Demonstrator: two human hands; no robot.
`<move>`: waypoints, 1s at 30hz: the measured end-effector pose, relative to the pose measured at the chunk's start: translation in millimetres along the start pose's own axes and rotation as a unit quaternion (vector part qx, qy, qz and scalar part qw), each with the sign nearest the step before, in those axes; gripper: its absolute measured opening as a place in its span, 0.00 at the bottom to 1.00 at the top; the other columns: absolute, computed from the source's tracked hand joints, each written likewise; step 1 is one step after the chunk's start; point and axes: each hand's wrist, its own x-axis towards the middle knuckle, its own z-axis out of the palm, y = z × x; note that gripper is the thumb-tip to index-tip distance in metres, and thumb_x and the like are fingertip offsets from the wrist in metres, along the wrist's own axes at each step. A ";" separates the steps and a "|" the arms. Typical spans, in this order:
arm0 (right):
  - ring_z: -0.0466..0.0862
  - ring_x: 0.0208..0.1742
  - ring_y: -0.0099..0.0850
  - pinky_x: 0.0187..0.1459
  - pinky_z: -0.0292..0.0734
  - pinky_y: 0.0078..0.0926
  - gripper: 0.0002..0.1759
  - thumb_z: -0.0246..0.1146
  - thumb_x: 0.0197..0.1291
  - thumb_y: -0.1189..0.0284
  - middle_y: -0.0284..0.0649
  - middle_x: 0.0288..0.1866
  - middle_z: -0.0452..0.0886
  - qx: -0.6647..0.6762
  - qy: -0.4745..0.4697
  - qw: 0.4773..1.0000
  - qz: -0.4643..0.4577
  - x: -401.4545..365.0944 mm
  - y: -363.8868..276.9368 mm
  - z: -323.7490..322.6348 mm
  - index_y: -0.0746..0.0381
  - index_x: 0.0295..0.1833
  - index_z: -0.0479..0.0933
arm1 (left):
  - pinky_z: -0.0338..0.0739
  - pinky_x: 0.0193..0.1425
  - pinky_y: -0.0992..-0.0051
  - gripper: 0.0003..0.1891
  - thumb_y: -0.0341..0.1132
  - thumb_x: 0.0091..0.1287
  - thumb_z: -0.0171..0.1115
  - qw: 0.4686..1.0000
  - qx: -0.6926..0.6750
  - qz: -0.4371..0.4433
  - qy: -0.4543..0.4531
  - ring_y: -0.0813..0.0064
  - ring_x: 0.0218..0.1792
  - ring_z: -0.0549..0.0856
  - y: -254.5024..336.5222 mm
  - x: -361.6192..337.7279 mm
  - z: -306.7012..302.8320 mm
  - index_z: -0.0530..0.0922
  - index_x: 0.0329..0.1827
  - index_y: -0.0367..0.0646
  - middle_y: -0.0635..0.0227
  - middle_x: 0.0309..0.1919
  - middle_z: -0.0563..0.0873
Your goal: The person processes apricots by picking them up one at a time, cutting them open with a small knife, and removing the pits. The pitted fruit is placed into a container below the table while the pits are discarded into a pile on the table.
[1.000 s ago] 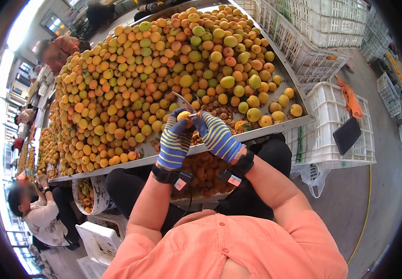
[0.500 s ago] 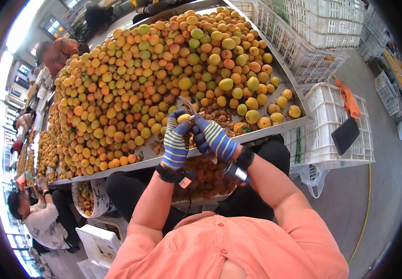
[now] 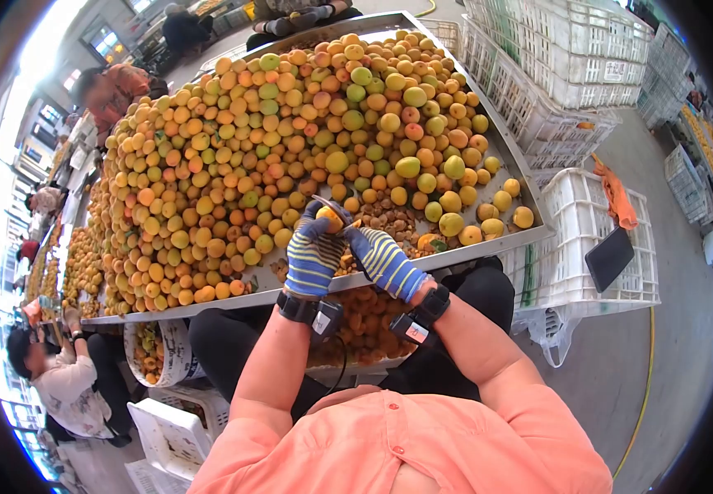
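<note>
My left hand (image 3: 311, 257), in a blue and yellow striped glove, is closed around an apricot (image 3: 329, 218) at the near edge of the metal table (image 3: 476, 253). My right hand (image 3: 387, 262), gloved alike, grips a small curved knife (image 3: 326, 202) whose blade lies against the top of that fruit. The knife's handle is mostly hidden in the fingers. Just beyond my hands is a patch of brown pits (image 3: 385, 217). A large heap of yellow, orange and green apricots (image 3: 233, 156) covers much of the table.
Under the table edge, between my knees, sits a container of apricot pieces (image 3: 364, 325). A white bucket (image 3: 179, 350) stands at left, a white crate (image 3: 595, 193) with a dark tablet (image 3: 610, 259) at right. Stacked crates (image 3: 529, 99) rise behind. Another person (image 3: 72, 379) works at left.
The apricot in my left hand has risen and turned, showing an orange side. The blade, earlier standing up past the fruit, now lies across its top. My right hand has shifted slightly with it.
</note>
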 end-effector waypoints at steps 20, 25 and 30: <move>0.81 0.37 0.54 0.38 0.74 0.48 0.22 0.52 0.68 0.57 0.57 0.31 0.80 -0.198 0.057 0.978 0.031 -1.3 -14.0 -5.5 0.67 0.40 0.75 | 0.73 0.63 0.65 0.30 0.47 0.67 0.61 0.996 -0.021 -0.083 -0.021 0.61 0.54 0.79 -4.2 8.9 19.2 0.68 0.61 0.30 0.51 0.55 0.78; 0.80 0.36 0.54 0.38 0.74 0.47 0.24 0.52 0.68 0.56 0.58 0.29 0.80 -0.179 0.032 0.983 -0.008 -0.8 2.3 -11.9 0.69 0.37 0.76 | 0.75 0.62 0.64 0.28 0.38 0.63 0.66 0.942 0.334 0.033 0.016 0.56 0.57 0.78 13.1 7.9 25.9 0.68 0.61 0.32 0.48 0.55 0.77; 0.80 0.35 0.54 0.36 0.74 0.46 0.23 0.53 0.68 0.56 0.57 0.28 0.80 -0.173 0.039 0.984 -0.012 0.0 -1.9 -13.6 0.69 0.38 0.76 | 0.72 0.65 0.62 0.32 0.48 0.64 0.64 0.996 -0.031 -0.089 0.001 0.54 0.60 0.76 10.8 8.1 10.5 0.67 0.61 0.30 0.50 0.59 0.75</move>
